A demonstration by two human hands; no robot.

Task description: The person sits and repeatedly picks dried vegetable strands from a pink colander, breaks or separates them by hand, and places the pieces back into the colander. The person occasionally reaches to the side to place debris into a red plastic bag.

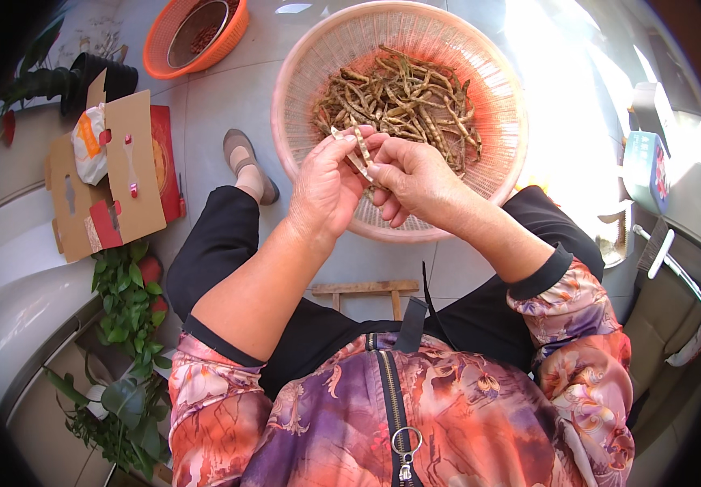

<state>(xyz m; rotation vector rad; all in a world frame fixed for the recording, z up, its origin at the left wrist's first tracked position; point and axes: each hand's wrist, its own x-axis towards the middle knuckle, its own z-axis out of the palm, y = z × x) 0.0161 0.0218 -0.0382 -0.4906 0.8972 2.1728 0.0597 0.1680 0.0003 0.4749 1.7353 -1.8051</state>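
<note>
A dried bean pod, split lengthwise into two pale halves, lies between both hands. My left hand, palm turned up, holds the pod with thumb and fingers. My right hand pinches its near end between thumb and forefinger, and its other fingers curl below. Both hands are over the near side of a large pink plastic basket. Inside the basket lies a loose heap of dry brown bean pods. Whether beans are inside the held pod or under my fingers, I cannot tell.
An orange basket at upper left holds a sieve with reddish beans. An opened cardboard box stands at left, above potted plants. A wooden stool is between my legs. A teal box and a brush are at right.
</note>
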